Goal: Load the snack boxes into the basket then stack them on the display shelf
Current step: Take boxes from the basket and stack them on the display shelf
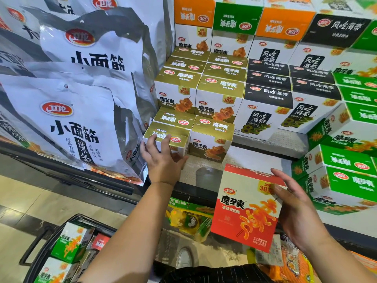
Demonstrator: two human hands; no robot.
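A person held two cardboard snack boxes at a stocked display shelf.
Glossy white bags reading 小面筋 hung at left. Black boxes marked 风吃海带 sat on the perforated shelf. A black basket on the floor held green boxes. The red box, upright with its long axis near vertical and its printed front reading 魔芋爽 facing the camera, was before the shelf edge, gripped by the right hand. The left hand clasped a gold-topped box on the shelf.
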